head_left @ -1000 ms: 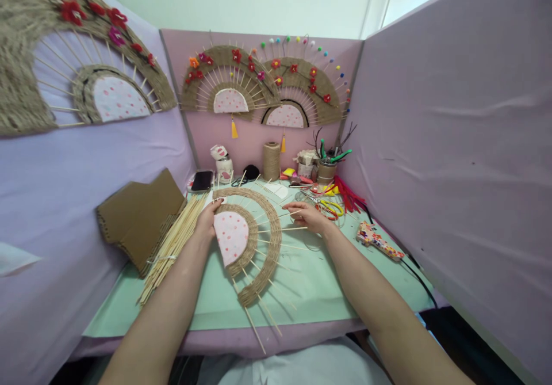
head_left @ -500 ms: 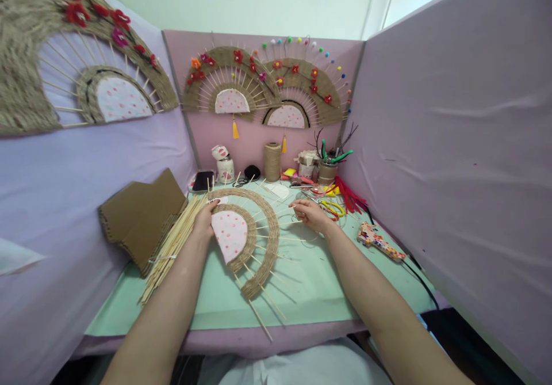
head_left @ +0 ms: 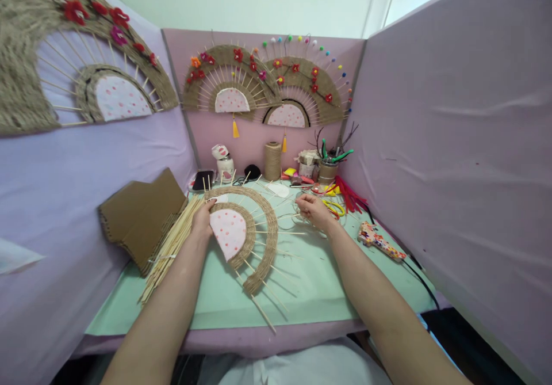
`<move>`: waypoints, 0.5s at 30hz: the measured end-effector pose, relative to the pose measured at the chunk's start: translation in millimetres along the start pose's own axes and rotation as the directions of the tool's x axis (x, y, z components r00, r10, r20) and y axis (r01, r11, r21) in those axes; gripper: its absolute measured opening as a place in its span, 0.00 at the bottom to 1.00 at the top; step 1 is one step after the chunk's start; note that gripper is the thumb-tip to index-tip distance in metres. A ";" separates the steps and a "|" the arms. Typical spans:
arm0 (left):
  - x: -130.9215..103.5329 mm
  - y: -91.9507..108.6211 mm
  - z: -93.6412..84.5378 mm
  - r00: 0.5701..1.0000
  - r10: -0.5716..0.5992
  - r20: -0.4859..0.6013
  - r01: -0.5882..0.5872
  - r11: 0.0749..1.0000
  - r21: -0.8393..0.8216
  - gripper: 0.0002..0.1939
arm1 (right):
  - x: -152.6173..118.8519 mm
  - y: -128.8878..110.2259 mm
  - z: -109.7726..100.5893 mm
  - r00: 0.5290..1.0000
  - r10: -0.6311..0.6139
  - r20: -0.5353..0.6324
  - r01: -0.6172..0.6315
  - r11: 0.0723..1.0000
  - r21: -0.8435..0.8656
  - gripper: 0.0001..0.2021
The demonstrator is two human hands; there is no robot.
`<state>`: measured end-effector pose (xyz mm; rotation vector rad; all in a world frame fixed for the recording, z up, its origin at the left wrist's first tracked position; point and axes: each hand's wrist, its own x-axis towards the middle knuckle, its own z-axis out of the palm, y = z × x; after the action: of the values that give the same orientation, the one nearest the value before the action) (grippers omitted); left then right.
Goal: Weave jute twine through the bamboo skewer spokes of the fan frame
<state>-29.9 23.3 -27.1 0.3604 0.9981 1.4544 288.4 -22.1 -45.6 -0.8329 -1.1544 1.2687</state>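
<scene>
Twine-woven fan (head_left: 249,232), tilted over the desk (head_left: 345,301), is gripped at its straight edge by the left hand (head_left: 202,221). The right hand (head_left: 314,209) has edged outward from the sticks (head_left: 291,233), fingers pinched; whether on a strand, I cannot tell, though pulling seems likely. Yellow-handled scissors (head_left: 336,205) crowd close behind; beyond stands a twine spool (head_left: 272,161).
</scene>
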 end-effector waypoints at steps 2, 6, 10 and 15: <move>0.6 -0.8 -0.5 0.999 0.048 0.023 -0.050 0.998 0.050 0.09 | -0.9 -1.6 0.0 1.000 -0.005 0.012 0.005 1.000 0.021 0.14; 1.9 -2.8 -1.2 0.997 0.074 0.025 -0.076 0.993 0.094 0.06 | -2.0 -5.0 0.8 1.000 -0.029 -0.006 0.029 0.999 0.037 0.14; 4.2 -3.9 -2.1 0.998 0.060 0.031 -0.063 0.993 0.102 0.05 | -2.3 -4.5 1.5 0.999 -0.033 -0.007 0.033 0.999 0.026 0.14; 1.4 -3.2 -1.0 0.998 0.061 0.017 -0.062 0.994 0.093 0.05 | -2.3 -0.8 0.5 0.999 0.012 0.043 -0.012 1.000 -0.004 0.13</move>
<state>-28.8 23.7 -30.5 0.4726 1.0542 1.4614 288.3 -24.5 -45.2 -0.8198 -1.1873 1.3004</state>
